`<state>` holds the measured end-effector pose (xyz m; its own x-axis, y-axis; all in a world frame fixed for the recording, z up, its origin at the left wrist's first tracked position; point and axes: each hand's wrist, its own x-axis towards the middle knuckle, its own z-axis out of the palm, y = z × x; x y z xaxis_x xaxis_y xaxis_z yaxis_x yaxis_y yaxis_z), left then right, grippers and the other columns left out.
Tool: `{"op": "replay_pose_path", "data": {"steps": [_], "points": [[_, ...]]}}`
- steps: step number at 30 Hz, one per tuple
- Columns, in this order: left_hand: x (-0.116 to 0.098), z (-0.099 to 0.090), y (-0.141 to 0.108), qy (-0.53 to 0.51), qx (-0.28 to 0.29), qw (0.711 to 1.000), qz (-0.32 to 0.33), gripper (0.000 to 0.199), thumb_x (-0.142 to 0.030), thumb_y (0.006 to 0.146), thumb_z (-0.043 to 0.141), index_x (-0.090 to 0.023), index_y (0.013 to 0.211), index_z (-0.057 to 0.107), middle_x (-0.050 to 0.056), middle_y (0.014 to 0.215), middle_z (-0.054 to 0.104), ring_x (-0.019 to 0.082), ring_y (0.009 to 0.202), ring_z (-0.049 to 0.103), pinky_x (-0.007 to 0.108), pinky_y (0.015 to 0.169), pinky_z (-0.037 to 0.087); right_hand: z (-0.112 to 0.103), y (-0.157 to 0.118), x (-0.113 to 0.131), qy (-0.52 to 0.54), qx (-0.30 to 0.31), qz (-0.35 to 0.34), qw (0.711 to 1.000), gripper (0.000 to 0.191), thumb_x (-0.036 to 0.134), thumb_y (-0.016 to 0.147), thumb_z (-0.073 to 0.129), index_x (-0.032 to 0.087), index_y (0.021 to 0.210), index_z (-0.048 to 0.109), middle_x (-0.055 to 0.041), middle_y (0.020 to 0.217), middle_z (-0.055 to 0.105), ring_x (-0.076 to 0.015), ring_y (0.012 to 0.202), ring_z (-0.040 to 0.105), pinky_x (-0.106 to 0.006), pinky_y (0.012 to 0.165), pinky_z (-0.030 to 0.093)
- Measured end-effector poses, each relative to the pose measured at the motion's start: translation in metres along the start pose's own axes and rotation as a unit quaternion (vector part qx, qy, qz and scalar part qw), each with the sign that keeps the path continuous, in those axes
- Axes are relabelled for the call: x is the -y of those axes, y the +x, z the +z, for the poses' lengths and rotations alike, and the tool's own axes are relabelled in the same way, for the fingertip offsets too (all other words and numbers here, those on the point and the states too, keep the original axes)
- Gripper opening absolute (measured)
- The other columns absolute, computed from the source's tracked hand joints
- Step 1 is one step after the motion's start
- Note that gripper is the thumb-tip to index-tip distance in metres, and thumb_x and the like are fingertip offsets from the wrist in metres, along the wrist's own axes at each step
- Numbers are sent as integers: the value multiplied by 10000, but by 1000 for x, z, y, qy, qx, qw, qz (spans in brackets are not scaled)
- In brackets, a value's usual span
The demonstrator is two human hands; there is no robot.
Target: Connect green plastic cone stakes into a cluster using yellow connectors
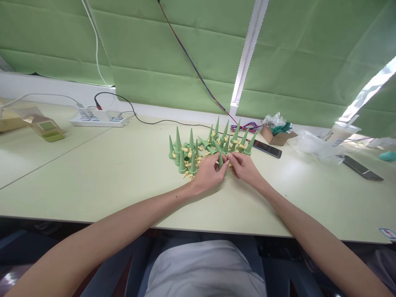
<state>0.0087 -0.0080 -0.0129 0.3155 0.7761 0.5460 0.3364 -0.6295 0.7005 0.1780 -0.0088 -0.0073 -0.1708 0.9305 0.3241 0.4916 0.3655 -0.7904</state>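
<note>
My left hand (208,174) is closed around a small green cone (220,160), its pointed tip standing up between thumb and fingers. Close beside it, my right hand (246,168) has thumb and fingers pinched together near the same cone. A bit of yellow shows at those fingertips, but what they grip is mostly hidden. Just beyond both hands stands a cluster of green cones (178,144), most upright on ringed bases and a few tipped over. Small yellow pieces (190,152) lie scattered among them.
Behind the cones are a phone (266,148), coiled red and blue wires (246,127) and a cardboard box (276,137). Further right lie a plastic bag (315,146), a white cup (340,133) and a dark device (362,168). A power strip (97,121) sits at the left.
</note>
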Motion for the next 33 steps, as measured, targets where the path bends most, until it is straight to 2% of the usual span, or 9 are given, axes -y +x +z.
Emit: {"op": "replay_pose_path", "data": {"steps": [4, 12, 23, 33], "points": [[0, 0, 0, 2, -2, 1000, -3, 200, -335, 926, 586, -191, 788, 577, -41, 563, 511, 112, 506, 442, 277, 565, 378, 0, -1, -1, 19, 8, -6, 1000, 439, 595, 984, 480, 237, 733, 517, 38, 487, 439, -148, 457, 416, -298, 490, 333], [0, 1, -2, 17, 15, 1000, 15, 218, -335, 932, 579, -191, 768, 564, -45, 542, 486, 110, 500, 427, 278, 567, 371, 0, 2, -6, -25, -12, -24, 999, 468, 584, 980, 470, 226, 680, 503, 27, 528, 411, -138, 489, 369, -294, 484, 281], [-1, 1, -1, 8, 5, 1000, 1, 228, -336, 932, 587, -194, 759, 546, -44, 554, 497, 108, 499, 432, 274, 560, 361, 0, -1, -3, 29, 15, 1, 999, 448, 599, 975, 491, 238, 710, 500, 32, 491, 455, -139, 441, 401, -290, 467, 319], [2, 3, -2, 19, 21, 999, 42, 208, -300, 935, 580, -182, 765, 556, -35, 590, 539, 101, 501, 435, 273, 570, 380, 2, 3, -9, -9, -4, -23, 1000, 448, 536, 989, 469, 222, 670, 450, 38, 553, 374, -120, 492, 350, -274, 474, 271]]}}
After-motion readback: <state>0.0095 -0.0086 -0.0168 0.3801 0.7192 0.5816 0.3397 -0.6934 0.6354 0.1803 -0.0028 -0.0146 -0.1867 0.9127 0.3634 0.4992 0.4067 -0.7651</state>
